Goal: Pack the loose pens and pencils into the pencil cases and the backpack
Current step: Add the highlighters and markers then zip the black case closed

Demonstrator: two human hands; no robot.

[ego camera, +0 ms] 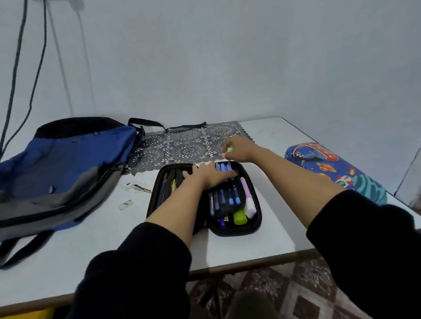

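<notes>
An open black pencil case (256, 221) lies at the middle of the white table (86, 257). Its right half holds several blue pens (230, 196), a lilac highlighter (248, 199) and a green highlighter (239, 217). The left half holds pencils (167, 188). My left hand (209, 175) lies flat across the upper middle of the case, pressing on its contents. Just beyond the case's far right corner my right hand (237, 148) pinches small pink and green markers (227, 151). A blue and grey backpack (56, 171) lies flat at the left. A blue space-print pencil case (336, 169) sits at the right edge.
A dark lace mat (183, 146) covers the table's far middle against the wall. Small scraps (126, 204) lie between the backpack and the black case. Two cords (19, 73) hang down the wall above the backpack. The table's front edge is near my sleeves.
</notes>
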